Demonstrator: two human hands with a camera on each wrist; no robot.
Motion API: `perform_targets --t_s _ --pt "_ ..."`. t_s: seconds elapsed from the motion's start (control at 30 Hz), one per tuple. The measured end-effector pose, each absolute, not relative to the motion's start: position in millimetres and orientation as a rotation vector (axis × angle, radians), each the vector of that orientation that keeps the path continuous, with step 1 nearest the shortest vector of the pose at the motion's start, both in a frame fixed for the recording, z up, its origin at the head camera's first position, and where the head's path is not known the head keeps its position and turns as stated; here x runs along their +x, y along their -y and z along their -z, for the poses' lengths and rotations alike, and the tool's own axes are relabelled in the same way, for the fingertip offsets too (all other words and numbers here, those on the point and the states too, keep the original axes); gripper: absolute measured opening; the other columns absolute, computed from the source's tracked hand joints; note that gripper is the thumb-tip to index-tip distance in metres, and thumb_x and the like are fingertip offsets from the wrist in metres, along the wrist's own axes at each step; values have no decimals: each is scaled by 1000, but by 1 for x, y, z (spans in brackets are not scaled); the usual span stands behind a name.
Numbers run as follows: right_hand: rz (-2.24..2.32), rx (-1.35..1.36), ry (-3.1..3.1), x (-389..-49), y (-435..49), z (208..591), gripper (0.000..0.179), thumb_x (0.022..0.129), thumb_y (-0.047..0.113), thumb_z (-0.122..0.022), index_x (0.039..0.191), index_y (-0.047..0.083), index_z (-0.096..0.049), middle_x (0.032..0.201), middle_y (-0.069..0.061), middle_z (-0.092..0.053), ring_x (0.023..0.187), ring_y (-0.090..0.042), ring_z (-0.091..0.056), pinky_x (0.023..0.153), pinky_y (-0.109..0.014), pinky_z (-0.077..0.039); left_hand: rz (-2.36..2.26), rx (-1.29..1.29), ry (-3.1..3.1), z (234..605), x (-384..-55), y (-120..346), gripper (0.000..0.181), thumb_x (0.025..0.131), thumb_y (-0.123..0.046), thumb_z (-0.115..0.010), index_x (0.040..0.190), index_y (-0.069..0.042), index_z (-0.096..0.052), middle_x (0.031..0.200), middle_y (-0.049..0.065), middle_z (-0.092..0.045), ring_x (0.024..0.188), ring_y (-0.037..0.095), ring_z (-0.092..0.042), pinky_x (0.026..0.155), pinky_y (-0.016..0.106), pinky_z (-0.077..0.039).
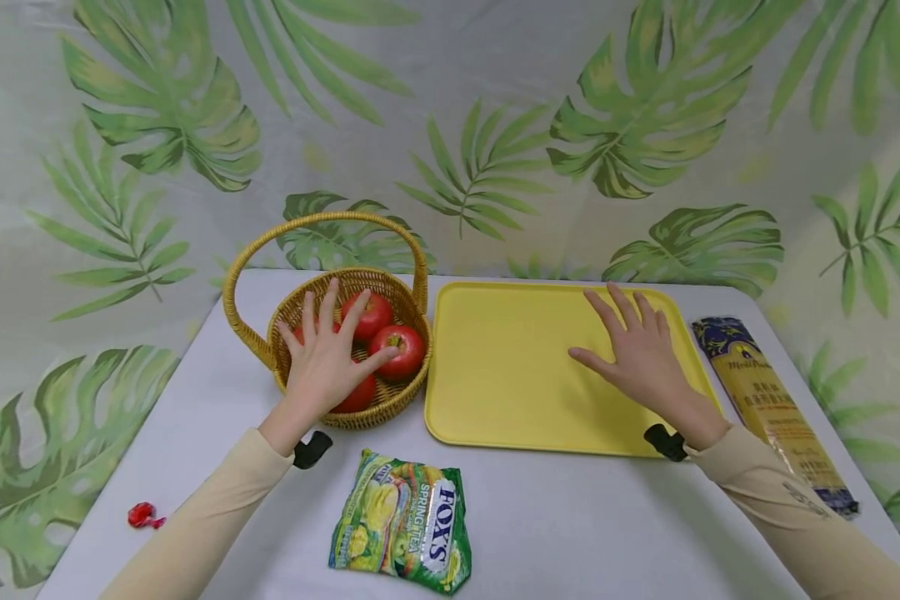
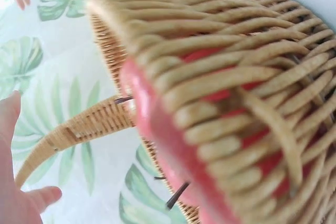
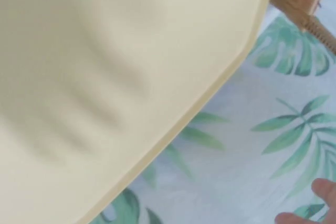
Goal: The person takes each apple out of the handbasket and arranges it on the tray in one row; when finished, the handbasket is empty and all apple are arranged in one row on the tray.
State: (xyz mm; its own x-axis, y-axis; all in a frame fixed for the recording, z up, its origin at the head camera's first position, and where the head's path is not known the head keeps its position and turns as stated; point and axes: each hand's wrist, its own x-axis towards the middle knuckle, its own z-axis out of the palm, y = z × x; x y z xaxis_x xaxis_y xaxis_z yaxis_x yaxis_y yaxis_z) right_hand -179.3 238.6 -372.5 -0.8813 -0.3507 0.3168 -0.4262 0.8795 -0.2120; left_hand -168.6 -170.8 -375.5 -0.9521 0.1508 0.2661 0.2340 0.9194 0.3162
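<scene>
My left hand (image 1: 321, 367) is spread over the wicker basket (image 1: 378, 412), fingers straight and holding nothing. Several red apples (image 1: 399, 352) lie inside the basket, partly covered by that hand in the head view. In the left wrist view the woven basket wall (image 2: 226, 40) fills much of the picture, with red apple skin (image 2: 157, 114) and dark stems showing at its rim. Over the right part of a yellow tray (image 1: 510, 367) my right hand (image 1: 641, 358) hovers with fingers extended and nothing in them. Its shadow falls on the tray (image 3: 210, 35) in the right wrist view.
A green Fox's Spring Tea candy bag (image 1: 401, 523) lies at the front of the white table (image 1: 570, 525). One red wrapped candy (image 1: 142, 515) sits at the left edge. Along the right edge is a long pasta packet (image 1: 772, 408). Leaf-patterned cloth (image 1: 480, 167) hangs behind.
</scene>
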Motion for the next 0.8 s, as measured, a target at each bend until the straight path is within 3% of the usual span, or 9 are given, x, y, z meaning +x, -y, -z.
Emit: perform_targets --t_s 0.2,0.33,0.47,0.53,0.63,0.73,0.8 --pt "-702 841 2699 -185 -205 362 80 89 33 -69 152 12 -26 152 -21 -24 136 -44 -21 107 -61 -19 795 -337 2776 361 -152 183 81 87 -60 -59 152 -25 -26 159 8 -6 142 39 -2 104 71 -6" --pt "-913 973 2666 -188 -177 356 78 89 29 -69 152 15 -25 153 -15 -27 138 -35 -24 108 -56 -24 1071 -352 2682 354 -139 197 73 91 -48 -61 152 -22 -29 158 5 -12 142 33 -11 102 70 -21" --pt "-1103 1097 2610 -192 -147 351 75 91 26 -68 152 16 -26 150 -9 -33 131 -30 -37 106 -50 -31 1293 -337 2557 350 -126 213 63 94 -32 -62 150 -23 -34 155 5 -22 139 31 -23 102 66 -28" --pt "-1211 1148 2589 -195 -132 349 73 91 23 -68 152 17 -27 148 -8 -36 127 -29 -43 103 -48 -36 1390 -317 2510 349 -119 221 59 96 -25 -60 149 -23 -35 153 6 -26 137 31 -28 103 60 -31" --pt "-1359 1205 2576 -199 -110 348 71 92 21 -67 151 20 -29 146 -8 -40 120 -26 -50 99 -45 -42 1556 -270 2455 351 -107 233 55 99 -19 -54 150 -23 -34 152 4 -29 134 29 -34 104 39 -38" --pt "-1489 1255 2578 -204 -88 349 69 92 20 -66 151 21 -30 143 -7 -43 114 -24 -54 95 -41 -47 1717 -210 2379 357 -97 243 51 102 -16 -49 150 -20 -33 150 6 -32 130 19 -40 98 20 -41" --pt "-1550 1281 2589 -207 -74 351 67 93 21 -65 151 20 -30 142 -6 -44 110 -21 -57 91 -39 -49 1833 -178 2296 363 -91 247 49 102 -14 -47 149 -14 -34 149 10 -34 126 14 -44 94 15 -42"
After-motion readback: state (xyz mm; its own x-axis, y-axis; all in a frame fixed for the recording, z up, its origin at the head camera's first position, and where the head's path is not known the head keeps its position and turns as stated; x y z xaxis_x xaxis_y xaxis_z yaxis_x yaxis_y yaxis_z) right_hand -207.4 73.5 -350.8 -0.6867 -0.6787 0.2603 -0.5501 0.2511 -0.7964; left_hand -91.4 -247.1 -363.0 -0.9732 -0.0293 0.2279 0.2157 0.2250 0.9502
